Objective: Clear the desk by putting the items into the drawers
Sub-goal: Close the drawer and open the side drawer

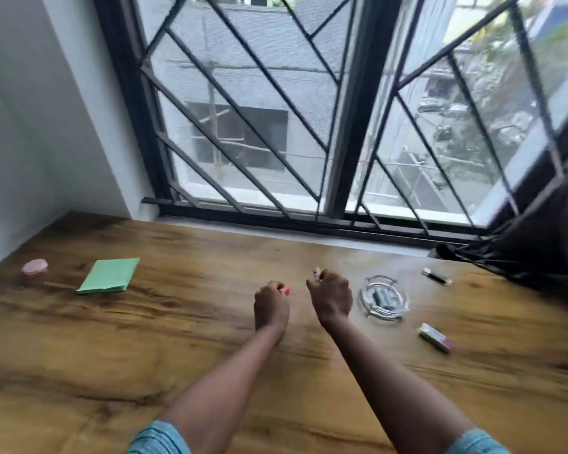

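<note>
Both hands reach over the middle of the wooden desk (177, 322). My left hand (271, 306) is closed around a small pink item (287, 290) whose tip shows past the fingers. My right hand (331, 296) grips a small pale stick-like item (316, 273) that pokes up above the knuckles. A green notepad (109, 276) and a small pink lidded pot (34, 268) lie at the left. A glass ashtray (383, 298) with dark cylinders inside sits right of my right hand. No drawer shows in the view.
A black and silver tube (436, 276) lies at the back right, and a small box (435, 337) lies nearer on the right. A dark curtain (538, 250) drapes onto the desk's right corner. A barred window runs along the back edge, a white wall on the left.
</note>
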A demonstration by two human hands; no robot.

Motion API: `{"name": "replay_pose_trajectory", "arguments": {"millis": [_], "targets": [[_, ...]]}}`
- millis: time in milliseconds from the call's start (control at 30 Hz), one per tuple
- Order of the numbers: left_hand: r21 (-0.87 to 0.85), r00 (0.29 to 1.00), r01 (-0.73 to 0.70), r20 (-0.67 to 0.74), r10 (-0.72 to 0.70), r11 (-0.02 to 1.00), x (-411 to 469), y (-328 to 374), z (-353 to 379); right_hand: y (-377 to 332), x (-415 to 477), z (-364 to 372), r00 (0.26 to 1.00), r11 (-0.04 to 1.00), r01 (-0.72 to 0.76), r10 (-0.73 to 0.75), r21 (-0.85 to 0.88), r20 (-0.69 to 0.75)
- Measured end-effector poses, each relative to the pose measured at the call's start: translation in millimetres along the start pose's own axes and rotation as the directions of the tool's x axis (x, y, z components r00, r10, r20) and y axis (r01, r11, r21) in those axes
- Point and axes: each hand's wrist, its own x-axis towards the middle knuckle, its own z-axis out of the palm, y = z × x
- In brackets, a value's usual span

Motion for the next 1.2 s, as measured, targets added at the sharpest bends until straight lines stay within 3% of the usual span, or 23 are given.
{"name": "replay_pose_trajectory", "arguments": {"millis": [133,367,867,1100,1200], "targets": [[-0.003,0.996,-0.059,0.059,0.059,0.998,-18,34,37,44,28,-40,0.988,0.995,-0.102,0.101,-0.004,-0.116],[0.011,0.986,-0.086,0.146,0.084,0.996,-42,66,80,98,53,-78,0.978,0.975,-0.209,0.205,-0.080,-0.048],[0.057,0.996,-0.047,0.084,0.042,0.997,-65,73,90,126,61,-75,0.997,0.982,-0.076,0.079,-0.172,0.008],[0.072,0.998,-0.028,0.049,0.024,0.997,-78,49,65,121,42,-71,0.997,0.987,-0.074,0.073,-0.141,-0.012],[0.084,0.999,-0.017,0.034,0.015,0.996,-80,34,48,118,21,-64,1.000,0.985,-0.001,-0.003,-0.174,-0.020]]}}
